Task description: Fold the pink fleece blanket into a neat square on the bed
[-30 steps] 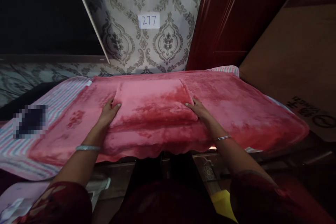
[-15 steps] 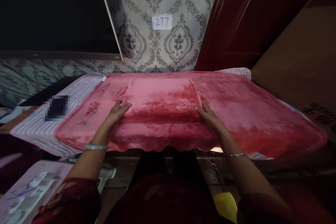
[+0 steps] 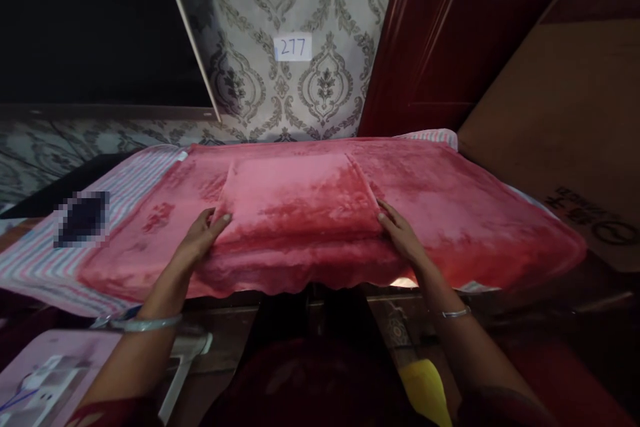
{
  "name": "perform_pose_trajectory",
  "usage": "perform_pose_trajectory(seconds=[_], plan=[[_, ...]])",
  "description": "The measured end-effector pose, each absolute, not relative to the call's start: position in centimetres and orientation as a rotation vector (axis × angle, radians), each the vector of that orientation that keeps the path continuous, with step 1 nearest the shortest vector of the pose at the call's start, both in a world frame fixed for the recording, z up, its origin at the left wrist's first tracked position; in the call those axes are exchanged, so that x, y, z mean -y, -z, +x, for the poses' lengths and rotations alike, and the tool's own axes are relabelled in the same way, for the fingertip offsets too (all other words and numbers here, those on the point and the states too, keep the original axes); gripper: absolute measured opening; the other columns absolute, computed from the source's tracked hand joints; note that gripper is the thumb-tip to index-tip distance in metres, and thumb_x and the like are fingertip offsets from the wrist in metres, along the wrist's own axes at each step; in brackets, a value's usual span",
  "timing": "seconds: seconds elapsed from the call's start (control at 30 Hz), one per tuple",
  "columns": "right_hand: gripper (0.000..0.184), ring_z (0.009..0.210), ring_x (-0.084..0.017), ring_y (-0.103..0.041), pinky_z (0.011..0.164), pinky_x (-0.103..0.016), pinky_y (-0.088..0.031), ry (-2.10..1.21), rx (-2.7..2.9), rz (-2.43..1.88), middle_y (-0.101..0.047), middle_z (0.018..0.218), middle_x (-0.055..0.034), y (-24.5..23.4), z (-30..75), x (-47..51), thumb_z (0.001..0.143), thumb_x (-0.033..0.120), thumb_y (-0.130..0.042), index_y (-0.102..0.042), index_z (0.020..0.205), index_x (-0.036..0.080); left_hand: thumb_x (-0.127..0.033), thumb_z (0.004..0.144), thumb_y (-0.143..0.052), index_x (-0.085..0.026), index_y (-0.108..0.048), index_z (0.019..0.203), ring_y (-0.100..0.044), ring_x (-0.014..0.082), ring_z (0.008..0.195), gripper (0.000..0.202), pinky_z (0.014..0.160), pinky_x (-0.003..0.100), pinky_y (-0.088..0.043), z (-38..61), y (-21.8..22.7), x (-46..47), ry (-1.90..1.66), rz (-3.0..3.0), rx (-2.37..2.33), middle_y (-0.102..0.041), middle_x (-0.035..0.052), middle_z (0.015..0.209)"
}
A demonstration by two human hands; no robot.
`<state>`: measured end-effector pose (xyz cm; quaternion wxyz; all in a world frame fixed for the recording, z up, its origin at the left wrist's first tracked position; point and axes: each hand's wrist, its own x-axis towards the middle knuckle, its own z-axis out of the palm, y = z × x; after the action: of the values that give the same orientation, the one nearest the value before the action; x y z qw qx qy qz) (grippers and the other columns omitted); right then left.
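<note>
A folded piece of pink and red plush blanket (image 3: 300,190) lies flat in the middle of a larger spread plush cloth (image 3: 440,207) of the same colours. My left hand (image 3: 203,237) holds its left edge, thumb on top and fingers at the side. At the opposite edge my right hand (image 3: 400,227) grips in the same way, its thumb near the front corner. The undersides of the fingers are partly hidden. Whether the folded piece is separate from the cloth below, I cannot tell.
Under the plush cloth is a striped cloth (image 3: 125,180), with a blurred dark object (image 3: 83,219) on it. A dark screen (image 3: 90,27) hangs at the left, a cardboard box (image 3: 560,107) stands right. Below are a yellow object (image 3: 425,390) and a power strip (image 3: 50,387).
The view has shifted, so the scene sits further left. Both hands remain at the side edges of the folded blanket, with slightly changed finger positions.
</note>
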<state>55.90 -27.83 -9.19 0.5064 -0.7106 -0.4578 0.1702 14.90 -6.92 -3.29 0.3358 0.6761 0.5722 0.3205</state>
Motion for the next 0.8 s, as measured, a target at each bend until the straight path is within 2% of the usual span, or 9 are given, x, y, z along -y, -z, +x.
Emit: perform_pose_trajectory(seconds=[0.07,0.2,0.27,0.33,0.4,0.47,0.6,0.73,0.8], plan=[[0.069,0.131,-0.029,-0.055,0.112,-0.049,-0.044,-0.286,1.145,-1.661,-0.057,0.145,-0.0119,9.6,55.6,28.6,0.093,0.058,-0.051,-0.045,0.151,0.023,-0.063,0.077,-0.06,-0.015,-0.052,0.14,-0.064,0.0338,0.112,0.08,0.095,0.046,-0.053,14.4,4.2,7.6,-0.963,1.909,-1.454,-0.063,0.017,0.13],[0.081,0.137,-0.033,-0.047,0.117,-0.056,-0.037,0.06,1.376,-1.662,-0.05,0.151,-0.0148,9.7,55.0,29.4,0.086,0.055,-0.066,-0.038,0.155,0.024,-0.057,0.077,-0.066,-0.025,-0.051,0.142,-0.05,0.0342,0.135,0.075,0.115,0.05,-0.04,13.7,5.6,9.0,-1.136,2.398,-1.165,-0.051,0.013,0.15],[0.077,0.142,-0.032,-0.042,0.119,-0.056,-0.034,0.172,1.487,-1.7,-0.047,0.154,-0.0122,9.4,54.7,28.9,0.088,0.044,-0.063,-0.036,0.157,0.026,-0.05,0.08,-0.064,-0.027,-0.054,0.14,-0.046,0.0342,0.141,0.065,0.12,0.052,-0.033,13.8,5.7,9.1,-1.092,2.592,-1.089,-0.052,0.0114,0.151],[0.077,0.143,-0.03,-0.041,0.12,-0.055,-0.035,0.224,1.567,-1.732,-0.045,0.156,-0.0092,9.0,54.5,28.2,0.086,0.028,-0.058,-0.034,0.159,0.028,-0.042,0.082,-0.06,-0.026,-0.055,0.14,-0.046,0.0339,0.141,0.06,0.121,0.053,-0.033,14.0,5.6,8.7,-1.051,2.699,-1.081,-0.053,0.0109,0.151],[0.081,0.142,-0.028,-0.043,0.12,-0.052,-0.036,0.259,1.624,-1.736,-0.046,0.157,-0.0057,8.7,54.8,27.4,0.079,0.012,-0.052,-0.038,0.158,0.029,-0.032,0.08,-0.059,-0.024,-0.055,0.142,-0.044,0.0339,0.143,0.063,0.121,0.053,-0.033,14.2,5.6,8.0,-0.992,2.767,-1.095,-0.056,0.0105,0.149],[0.082,0.139,-0.025,-0.047,0.119,-0.049,-0.039,0.289,1.656,-1.715,-0.051,0.153,-0.0021,8.6,55.3,26.9,0.075,0.003,-0.046,-0.048,0.153,0.03,-0.019,0.074,-0.057,-0.024,-0.057,0.142,-0.043,0.0327,0.145,0.068,0.122,0.052,-0.035,14.1,5.9,7.4,-0.901,2.802,-1.109,-0.059,0.0089,0.147],[0.077,0.133,-0.022,-0.054,0.117,-0.046,-0.043,0.295,1.599,-1.76,-0.062,0.143,0.0008,9.6,56.7,27.0,0.074,-0.001,-0.04,-0.062,0.141,0.03,-0.006,0.069,-0.049,-0.024,-0.06,0.141,-0.048,0.0277,0.143,0.075,0.12,0.047,-0.04,13.6,7.4,6.9,-0.881,2.745,-1.141,-0.061,0.0065,0.145],[0.079,0.134,-0.021,-0.055,0.118,-0.044,-0.043,0.189,1.551,-1.843,-0.061,0.145,0.0014,10.7,56.8,27.3,0.071,0.0,-0.042,-0.061,0.142,0.029,-0.007,0.069,-0.046,-0.026,-0.06,0.142,-0.047,0.0245,0.143,0.077,0.122,0.045,-0.038,13.5,8.8,7.0,-0.93,2.671,-1.118,-0.057,0.0022,0.15],[0.081,0.136,-0.021,-0.054,0.119,-0.044,-0.042,0.184,1.553,-1.84,-0.059,0.146,0.0015,11.0,56.7,27.4,0.069,0.001,-0.044,-0.059,0.143,0.029,-0.009,0.069,-0.047,-0.025,-0.06,0.142,-0.047,0.0245,0.144,0.076,0.124,0.045,-0.036,13.5,8.9,7.0,-0.955,2.643,-1.103,-0.057,0.0029,0.149]])
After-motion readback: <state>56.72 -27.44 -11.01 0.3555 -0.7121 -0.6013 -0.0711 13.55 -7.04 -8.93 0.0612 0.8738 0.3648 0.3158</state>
